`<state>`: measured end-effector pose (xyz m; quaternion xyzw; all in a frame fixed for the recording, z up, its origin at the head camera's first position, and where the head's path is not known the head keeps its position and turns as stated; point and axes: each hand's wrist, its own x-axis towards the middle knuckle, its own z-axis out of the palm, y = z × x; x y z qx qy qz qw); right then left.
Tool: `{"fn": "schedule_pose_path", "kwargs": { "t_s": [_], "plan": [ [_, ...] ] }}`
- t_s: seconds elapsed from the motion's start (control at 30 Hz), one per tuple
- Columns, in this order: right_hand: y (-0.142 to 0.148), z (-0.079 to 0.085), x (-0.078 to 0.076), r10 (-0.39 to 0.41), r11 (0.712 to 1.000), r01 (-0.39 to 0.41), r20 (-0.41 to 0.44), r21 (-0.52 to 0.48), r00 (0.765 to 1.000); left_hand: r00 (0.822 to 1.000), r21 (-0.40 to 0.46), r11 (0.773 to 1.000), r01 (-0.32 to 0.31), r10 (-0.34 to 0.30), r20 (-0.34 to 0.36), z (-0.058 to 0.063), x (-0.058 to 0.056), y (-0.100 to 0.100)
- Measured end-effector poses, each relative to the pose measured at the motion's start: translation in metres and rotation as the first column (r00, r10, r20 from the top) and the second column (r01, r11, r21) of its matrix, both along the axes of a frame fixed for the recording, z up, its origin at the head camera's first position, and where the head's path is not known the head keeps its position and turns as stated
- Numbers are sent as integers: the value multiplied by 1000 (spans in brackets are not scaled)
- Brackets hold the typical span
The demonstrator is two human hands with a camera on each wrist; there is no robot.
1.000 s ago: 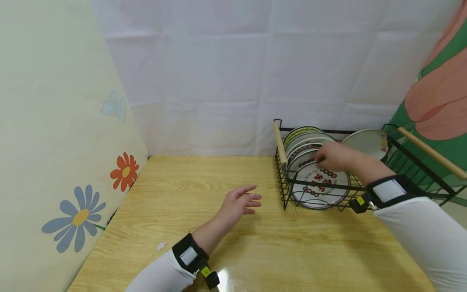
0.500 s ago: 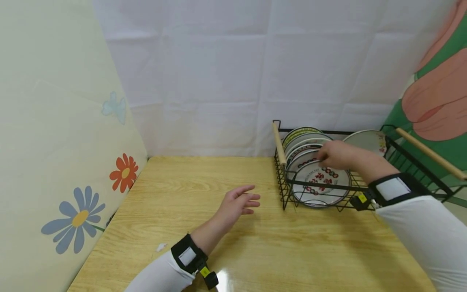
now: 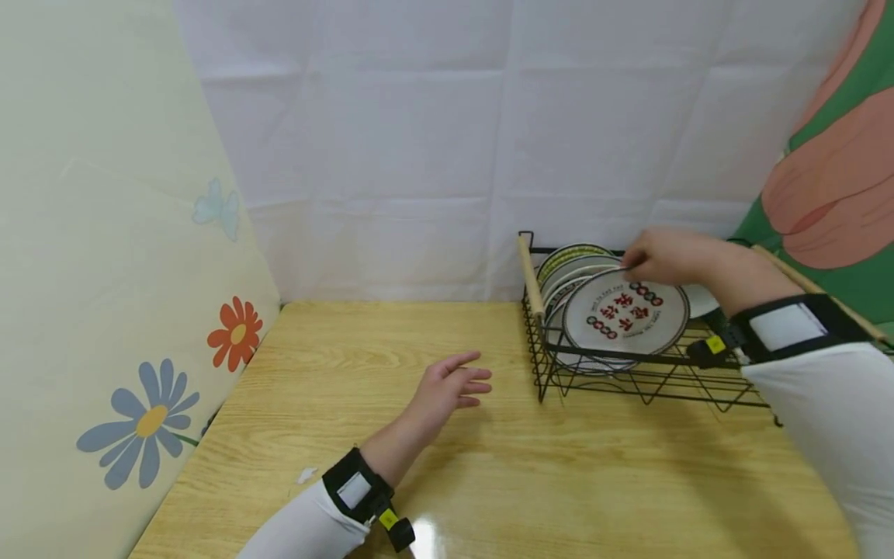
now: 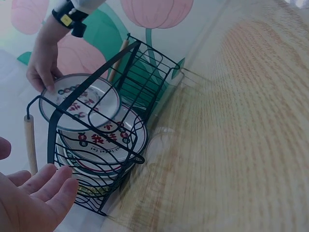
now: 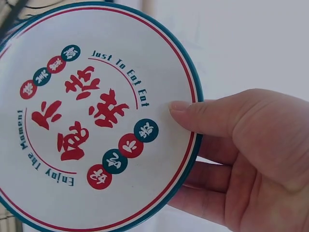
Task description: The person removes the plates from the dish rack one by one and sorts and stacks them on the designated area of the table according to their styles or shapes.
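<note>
A: Status on right hand?
B: Pinching plate by upper rim, with thumb over printed face and fingers behind.
A: And left hand?
B: Spread loosely over table, left of rack in head view. Holding nothing.
A: Exact place of plate?
B: Behind front rail of rack, tilted, in front of stacked plates. Can't tell from here whether clear of the rail or touching at the lower edge.
A: Best way to handle?
B: Keep pinch firm and well onto the rim, since likely to pivot on a single-side grip. Raise straight up past front rail before any sideways swing. Watch lower edge for snags on wire. Go slow near stacked plates to avoid chipping.
A: Worth using left hand?
B: Probably. Bring in under lower edge once above the rail, to share weight and stop rotation.
</note>
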<state>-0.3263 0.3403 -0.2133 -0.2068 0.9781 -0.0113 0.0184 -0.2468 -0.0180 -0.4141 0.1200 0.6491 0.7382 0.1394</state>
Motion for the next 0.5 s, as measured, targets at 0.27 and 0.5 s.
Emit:
{"fn": "schedule_pose_path", "kwargs": {
  "t_s": [0.27,0.5],
  "plan": [
    [12,38,-3,-113,992,111,-37,-54,993,1000,8,1000,-17,17,-17,5,-6,-8],
    [26,53,-8,-200,949,208,56,-238,978,999,31,998,-47,47,-13,13,-11,-18]
  ]
}}
